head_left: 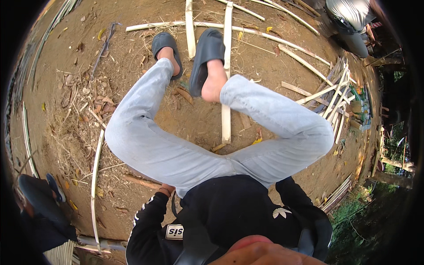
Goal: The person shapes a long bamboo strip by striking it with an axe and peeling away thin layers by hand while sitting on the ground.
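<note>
My left hand (167, 189) is down beside my left hip, with only the wrist and the back of it showing below a black sleeve. Its fingers are hidden behind my thigh. A brown strip of wood (140, 181) lies on the ground close to that hand. My right arm (289, 190) reaches down behind my right thigh, which hides the hand. Between my legs a pale flat strip (226, 121), like split bamboo, runs away from me. My right slide sandal (207, 51) rests against it, and my left sandal (166, 44) is on the dirt.
A long curved pale strip (282, 42) crosses the ground beyond my feet, near a shorter pale strip (190, 31). Piled strips (338, 95) lie at the right beside green bottles (365, 106). One person (349, 20) is at the far right, another person's leg (39, 196) at the left.
</note>
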The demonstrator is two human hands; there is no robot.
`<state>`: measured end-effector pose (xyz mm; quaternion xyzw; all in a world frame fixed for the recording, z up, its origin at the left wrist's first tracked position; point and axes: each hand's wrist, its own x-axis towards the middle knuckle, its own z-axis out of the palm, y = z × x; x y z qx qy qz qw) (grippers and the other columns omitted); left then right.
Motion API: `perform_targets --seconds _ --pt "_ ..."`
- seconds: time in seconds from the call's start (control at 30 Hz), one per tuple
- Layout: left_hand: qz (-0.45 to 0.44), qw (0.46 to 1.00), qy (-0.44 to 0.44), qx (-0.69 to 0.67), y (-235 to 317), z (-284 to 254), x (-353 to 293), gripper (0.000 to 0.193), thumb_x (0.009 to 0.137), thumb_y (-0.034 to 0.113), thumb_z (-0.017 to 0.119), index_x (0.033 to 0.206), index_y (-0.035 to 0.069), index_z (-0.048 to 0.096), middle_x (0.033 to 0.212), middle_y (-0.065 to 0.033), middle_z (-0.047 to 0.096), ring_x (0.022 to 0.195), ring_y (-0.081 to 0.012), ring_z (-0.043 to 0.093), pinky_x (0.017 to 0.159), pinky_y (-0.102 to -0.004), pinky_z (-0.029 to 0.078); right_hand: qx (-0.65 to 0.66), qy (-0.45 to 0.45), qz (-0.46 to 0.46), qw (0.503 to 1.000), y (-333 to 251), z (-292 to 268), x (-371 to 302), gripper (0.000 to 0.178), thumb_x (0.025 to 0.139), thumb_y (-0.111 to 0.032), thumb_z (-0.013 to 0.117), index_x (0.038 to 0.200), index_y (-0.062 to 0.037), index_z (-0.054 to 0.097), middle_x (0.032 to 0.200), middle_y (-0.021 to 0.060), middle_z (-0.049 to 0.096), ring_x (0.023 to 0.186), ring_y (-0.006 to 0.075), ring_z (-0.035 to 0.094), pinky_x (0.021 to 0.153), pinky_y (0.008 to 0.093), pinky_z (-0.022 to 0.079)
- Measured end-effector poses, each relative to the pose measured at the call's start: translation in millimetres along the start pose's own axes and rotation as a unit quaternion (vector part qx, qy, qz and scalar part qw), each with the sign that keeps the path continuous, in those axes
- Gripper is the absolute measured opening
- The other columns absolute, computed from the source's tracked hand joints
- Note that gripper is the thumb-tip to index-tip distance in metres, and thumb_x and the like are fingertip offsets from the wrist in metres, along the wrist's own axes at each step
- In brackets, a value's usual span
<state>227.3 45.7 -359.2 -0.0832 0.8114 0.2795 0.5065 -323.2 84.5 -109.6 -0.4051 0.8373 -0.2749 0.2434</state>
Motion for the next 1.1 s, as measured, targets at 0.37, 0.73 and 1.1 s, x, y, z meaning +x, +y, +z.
perform_targets --seconds 0.37,0.73,1.1 --pt "0.018 0.889 0.457 -0.032 40 -521 106 0.036 0.089 0.019 0.045 0.121 0.007 0.055 0.127 -0.0166 0.051 0.12 -0.0329 0.047 0.099 -0.042 0.039 -0.289 -0.401 0.136 0.859 168 56 -263 0.045 0.094 -0.023 0.044 0.137 -0.0206 0.033 0.136 0.0125 0.036 0.125 0.0303 0.034 0.098 0.0555 0.027" --pt "0.073 0.992 0.087 0.046 102 -415 167 0.039 0.088 0.029 0.049 0.118 0.007 0.056 0.121 -0.0181 0.054 0.116 -0.0356 0.049 0.097 -0.0456 0.039 -0.38 -0.538 0.314 0.683 139 76 -293 0.06 0.095 -0.035 0.036 0.146 -0.0428 0.005 0.155 0.0048 -0.008 0.141 0.0374 -0.007 0.098 0.0753 0.002" --pt "-0.22 0.84 0.445 -0.218 -71 -713 -359 0.026 0.092 0.026 0.052 0.1 0.001 0.059 0.086 -0.0147 0.06 0.077 -0.0249 0.058 0.071 -0.0361 0.046 0.535 0.193 0.387 0.726 -54 -169 120 0.033 0.097 -0.025 0.043 0.126 -0.0093 0.049 0.092 0.0053 0.064 0.079 0.0104 0.059 0.072 0.026 0.047"
